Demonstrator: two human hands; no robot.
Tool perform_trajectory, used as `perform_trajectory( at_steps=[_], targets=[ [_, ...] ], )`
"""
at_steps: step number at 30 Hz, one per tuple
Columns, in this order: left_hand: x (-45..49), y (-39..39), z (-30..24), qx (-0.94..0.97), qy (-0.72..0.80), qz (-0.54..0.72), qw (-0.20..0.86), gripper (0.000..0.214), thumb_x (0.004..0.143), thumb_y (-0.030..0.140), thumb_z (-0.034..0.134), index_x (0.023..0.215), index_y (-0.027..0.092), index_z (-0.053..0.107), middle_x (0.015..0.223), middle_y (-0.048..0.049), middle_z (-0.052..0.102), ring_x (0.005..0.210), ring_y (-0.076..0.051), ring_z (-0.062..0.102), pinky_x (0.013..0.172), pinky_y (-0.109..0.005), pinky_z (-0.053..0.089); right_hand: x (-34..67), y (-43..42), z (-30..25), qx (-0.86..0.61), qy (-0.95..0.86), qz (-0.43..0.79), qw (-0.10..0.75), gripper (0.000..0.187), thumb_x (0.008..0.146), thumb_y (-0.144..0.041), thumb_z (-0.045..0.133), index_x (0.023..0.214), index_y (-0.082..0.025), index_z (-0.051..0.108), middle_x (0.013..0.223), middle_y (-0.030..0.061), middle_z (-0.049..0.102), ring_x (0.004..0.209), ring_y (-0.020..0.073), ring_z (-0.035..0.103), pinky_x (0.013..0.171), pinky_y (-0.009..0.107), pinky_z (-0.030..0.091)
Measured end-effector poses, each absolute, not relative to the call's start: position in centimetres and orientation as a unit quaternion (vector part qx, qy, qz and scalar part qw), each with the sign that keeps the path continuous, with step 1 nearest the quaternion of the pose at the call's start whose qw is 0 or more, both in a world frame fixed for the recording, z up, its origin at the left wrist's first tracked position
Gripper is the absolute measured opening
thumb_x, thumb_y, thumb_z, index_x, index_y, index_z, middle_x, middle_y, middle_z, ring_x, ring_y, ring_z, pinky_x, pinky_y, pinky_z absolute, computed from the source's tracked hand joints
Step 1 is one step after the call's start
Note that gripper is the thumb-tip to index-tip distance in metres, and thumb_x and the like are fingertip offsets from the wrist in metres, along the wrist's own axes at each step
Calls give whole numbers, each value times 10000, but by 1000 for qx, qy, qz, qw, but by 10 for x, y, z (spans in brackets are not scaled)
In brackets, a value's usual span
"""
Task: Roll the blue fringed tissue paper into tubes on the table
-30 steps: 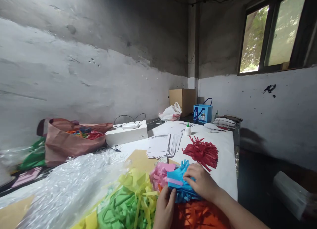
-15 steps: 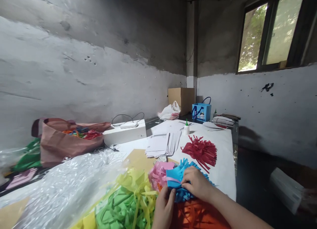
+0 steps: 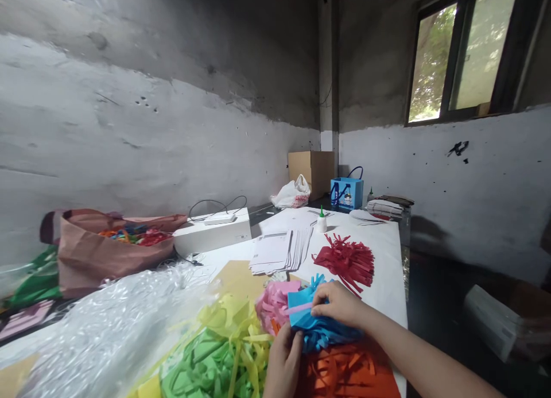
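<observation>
A blue fringed paper [image 3: 299, 299] lies over the heap in front of me, its cut strips pointing away to the right. Across its uncut band runs a thin pink paper strip [image 3: 300, 308]. My right hand [image 3: 338, 303] is closed over the blue paper, fingers pinching the strip's right end. At the near left corner, my left hand [image 3: 283, 355] grips the blue paper's edge between thumb and fingers. Close around are pink fringed paper [image 3: 273, 300], orange fringed paper [image 3: 340, 372], green strips [image 3: 206, 363] and yellow strips [image 3: 224, 315].
Red fringed paper [image 3: 346, 260] lies beyond my right hand. Behind stand a glue bottle [image 3: 322, 223] and stacked white sheets [image 3: 271, 251]. Clear plastic [image 3: 116, 323] spreads at left, near a brown bag [image 3: 99, 260] and white box [image 3: 219, 231]. The table's right edge [image 3: 403, 283] is close.
My right hand has lifted slightly, and the pink strip now slants upward to the right. My left hand keeps its place on the blue paper. The view has shifted a little.
</observation>
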State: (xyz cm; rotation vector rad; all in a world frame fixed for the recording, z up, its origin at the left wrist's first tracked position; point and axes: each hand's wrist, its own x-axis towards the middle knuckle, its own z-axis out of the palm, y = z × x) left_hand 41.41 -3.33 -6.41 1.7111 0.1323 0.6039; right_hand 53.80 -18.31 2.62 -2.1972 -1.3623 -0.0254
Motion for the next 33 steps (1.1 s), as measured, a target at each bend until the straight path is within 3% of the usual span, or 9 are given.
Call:
perform_trajectory(
  at_steps=[2, 7, 14, 19, 24, 28, 33],
  targets=[
    [414, -33, -64, 741, 57, 262, 615, 415, 838, 522, 617, 1020, 182, 769, 1010, -106, 795, 970, -331, 703, 900, -419, 544, 535, -184, 30, -810, -523, -44, 262, 35, 918, -152, 719, 903, -165, 748, 959, 41, 756, 947, 193, 695, 877, 318, 502],
    [414, -33, -63, 741, 59, 270, 612, 398, 818, 538, 642, 934, 182, 778, 929, -98, 802, 897, -318, 711, 856, -402, 558, 526, -188, 28, -775, -594, -94, 192, 277, 941, -95, 576, 1189, -176, 667, 1095, 93, 729, 983, 229, 652, 922, 375, 426],
    [415, -33, -62, 745, 54, 283, 602, 379, 833, 515, 630, 945, 188, 783, 939, -94, 813, 894, -314, 727, 853, -412, 580, 519, -191, 25, -748, -632, -152, 130, 341, 898, -235, 640, 1233, -189, 591, 1235, 126, 638, 1137, 292, 561, 1001, 458, 362],
    [414, -34, -63, 759, 42, 291, 580, 357, 863, 473, 592, 939, 179, 779, 933, -107, 809, 879, -313, 734, 836, -413, 590, 517, -184, 21, -730, -649, -188, 97, 334, 963, -220, 570, 1297, -208, 573, 1344, 142, 602, 1224, 302, 525, 1106, 528, 270],
    [414, -36, -63, 784, 7, 305, 540, 339, 911, 451, 561, 980, 194, 770, 980, -108, 804, 918, -303, 731, 865, -405, 583, 516, -167, 26, -700, -683, -202, 60, 249, 1060, -195, 436, 1108, -223, 678, 1258, 86, 679, 1163, 229, 557, 1154, 465, 231],
    [413, -36, -59, 803, 7, 340, 489, 321, 951, 451, 538, 851, 209, 725, 834, -76, 760, 774, -259, 704, 733, -344, 573, 518, -159, 46, -710, -675, -196, 47, 147, 996, -202, 556, 994, -199, 703, 1192, 65, 704, 1144, 229, 569, 1120, 456, 276],
    [411, -37, -49, 818, 35, 413, 399, 245, 974, 439, 552, 928, 224, 660, 828, -51, 669, 743, -234, 637, 711, -326, 516, 517, -160, 73, -741, -644, -187, 23, 121, 936, -172, 601, 959, -153, 718, 1079, 98, 726, 1087, 248, 597, 1092, 447, 318]
  ],
)
